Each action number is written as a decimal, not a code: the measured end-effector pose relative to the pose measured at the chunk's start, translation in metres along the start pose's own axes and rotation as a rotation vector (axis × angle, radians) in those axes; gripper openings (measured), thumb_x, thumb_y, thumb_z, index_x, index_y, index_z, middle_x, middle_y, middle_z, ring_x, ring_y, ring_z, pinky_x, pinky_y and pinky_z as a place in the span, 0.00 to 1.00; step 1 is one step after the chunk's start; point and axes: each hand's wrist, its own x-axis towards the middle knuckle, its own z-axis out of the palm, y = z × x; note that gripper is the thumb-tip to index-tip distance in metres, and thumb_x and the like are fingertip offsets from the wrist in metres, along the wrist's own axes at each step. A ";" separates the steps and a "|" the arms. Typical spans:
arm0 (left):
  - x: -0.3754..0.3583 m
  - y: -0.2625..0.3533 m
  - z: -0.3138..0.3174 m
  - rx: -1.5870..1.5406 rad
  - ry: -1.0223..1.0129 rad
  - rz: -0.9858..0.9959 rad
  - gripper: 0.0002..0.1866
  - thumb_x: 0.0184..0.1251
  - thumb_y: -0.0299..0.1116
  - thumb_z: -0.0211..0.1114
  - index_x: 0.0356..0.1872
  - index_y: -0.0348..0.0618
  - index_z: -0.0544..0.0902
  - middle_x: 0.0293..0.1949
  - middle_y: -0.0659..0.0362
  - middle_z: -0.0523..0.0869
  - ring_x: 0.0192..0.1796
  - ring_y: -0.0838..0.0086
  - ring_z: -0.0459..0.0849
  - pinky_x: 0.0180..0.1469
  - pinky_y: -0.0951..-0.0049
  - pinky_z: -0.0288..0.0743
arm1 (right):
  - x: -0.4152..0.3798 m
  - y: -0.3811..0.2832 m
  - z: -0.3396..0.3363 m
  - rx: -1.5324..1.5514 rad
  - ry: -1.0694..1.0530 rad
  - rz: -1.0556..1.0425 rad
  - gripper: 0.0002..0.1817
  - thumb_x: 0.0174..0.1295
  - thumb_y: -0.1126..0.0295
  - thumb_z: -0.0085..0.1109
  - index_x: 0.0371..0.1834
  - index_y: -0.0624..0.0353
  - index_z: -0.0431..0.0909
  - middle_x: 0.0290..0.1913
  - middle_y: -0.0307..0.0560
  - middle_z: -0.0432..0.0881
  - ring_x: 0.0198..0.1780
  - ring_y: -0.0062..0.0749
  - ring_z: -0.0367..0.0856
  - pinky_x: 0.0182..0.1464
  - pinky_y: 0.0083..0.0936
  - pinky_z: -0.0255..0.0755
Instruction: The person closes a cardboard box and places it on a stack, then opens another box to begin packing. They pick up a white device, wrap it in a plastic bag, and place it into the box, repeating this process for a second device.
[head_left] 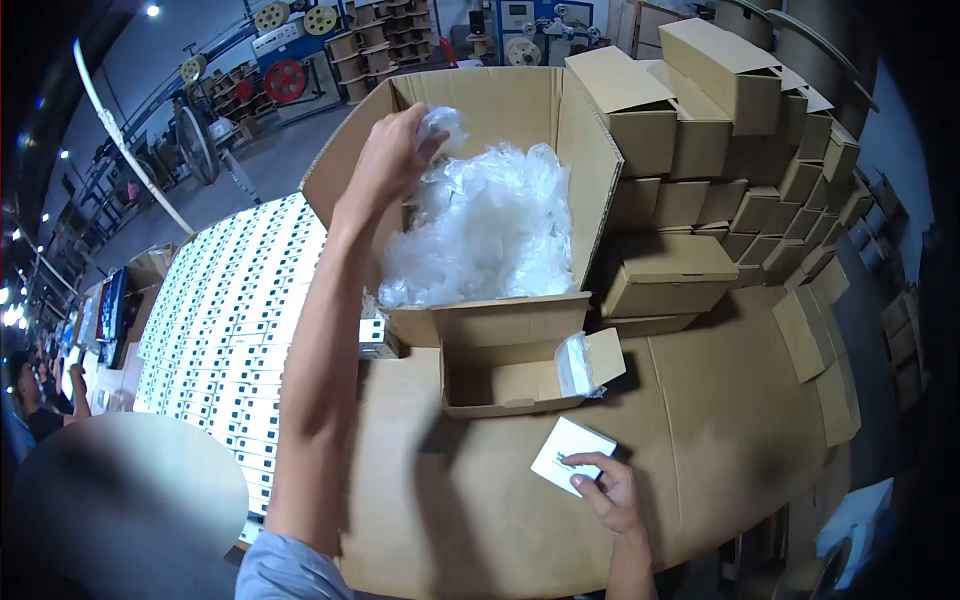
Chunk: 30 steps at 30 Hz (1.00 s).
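Observation:
My left hand [393, 150] is raised over the left side of a large open carton and pinches a crumpled clear plastic bag [443, 128]. Inside the carton lies a heap of similar clear plastic bags [490, 225]. Lower down, my right hand [612, 495] has its thumb and fingers on the near right corner of a small flat white box [572, 455] with a dark print on top. Between the carton and the white box stands an open brown box [510, 405], with a piece of white plastic wrap [575, 365] at its right end.
Many small white boxes [235, 330] stand in tight rows on the left. Brown boxes [700, 140] are stacked high at the right, with a closed brown box [672, 275] nearer. Cardboard [720, 430] covers the tabletop. Another person [45, 400] is at the far left.

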 end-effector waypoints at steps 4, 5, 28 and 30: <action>-0.098 0.058 -0.022 -0.416 0.087 -0.197 0.17 0.69 0.39 0.73 0.48 0.34 0.86 0.35 0.48 0.90 0.37 0.63 0.88 0.46 0.65 0.79 | -0.004 -0.027 0.016 -0.061 -0.034 -0.070 0.16 0.67 0.77 0.63 0.57 0.60 0.86 0.50 0.38 0.89 0.31 0.07 0.70 0.30 0.12 0.60; -0.130 0.070 -0.020 -0.536 0.085 -0.229 0.16 0.69 0.37 0.74 0.47 0.34 0.86 0.36 0.51 0.90 0.38 0.68 0.87 0.47 0.67 0.79 | -0.004 -0.027 0.023 -0.013 -0.042 -0.131 0.16 0.68 0.77 0.63 0.58 0.61 0.85 0.52 0.41 0.89 0.37 0.12 0.77 0.37 0.15 0.68; -0.453 0.217 0.009 -1.387 0.027 -0.929 0.15 0.84 0.34 0.59 0.31 0.43 0.75 0.31 0.70 0.76 0.36 0.87 0.70 0.39 0.81 0.66 | -0.067 0.027 0.064 -0.093 0.232 -0.163 0.19 0.73 0.58 0.69 0.32 0.63 0.82 0.26 0.30 0.72 0.30 0.15 0.63 0.32 0.23 0.59; -0.452 0.215 0.011 -1.316 0.072 -0.911 0.16 0.85 0.35 0.58 0.31 0.44 0.74 0.29 0.71 0.72 0.33 0.87 0.66 0.36 0.80 0.63 | -0.067 0.023 0.065 -0.091 0.214 -0.117 0.16 0.72 0.61 0.70 0.33 0.63 0.84 0.28 0.32 0.76 0.32 0.16 0.67 0.34 0.21 0.63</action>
